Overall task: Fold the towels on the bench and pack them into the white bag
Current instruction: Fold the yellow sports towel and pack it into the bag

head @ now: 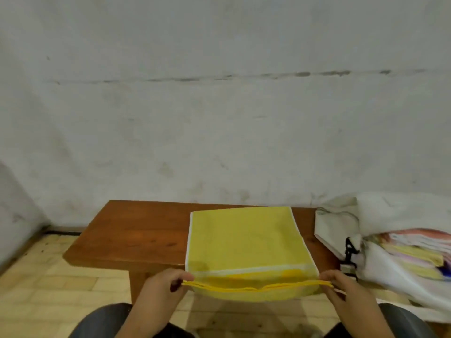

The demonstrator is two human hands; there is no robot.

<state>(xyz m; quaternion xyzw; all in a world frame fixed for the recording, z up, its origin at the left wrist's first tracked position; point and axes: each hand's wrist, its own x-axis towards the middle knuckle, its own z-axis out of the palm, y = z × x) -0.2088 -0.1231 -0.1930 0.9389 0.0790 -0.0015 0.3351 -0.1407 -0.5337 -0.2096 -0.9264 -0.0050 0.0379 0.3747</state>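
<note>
A yellow towel (246, 240) with white borders lies spread on the brown wooden bench (136, 237), its near part hanging over the front edge. My left hand (163, 286) pinches the towel's near left corner and my right hand (341, 289) pinches the near right corner, so the near edge is stretched taut between them above the bench front. The white bag (400, 220) lies on its side at the bench's right end, its mouth facing me, with a stack of folded pastel towels (419, 254) showing inside it.
A pale plaster wall (219, 106) rises right behind the bench. Yellowish tiled floor (48, 289) lies to the left and under the bench. My knees in dark trousers (102, 320) sit close to the bench front. A black strap clip (350, 252) hangs off the bag.
</note>
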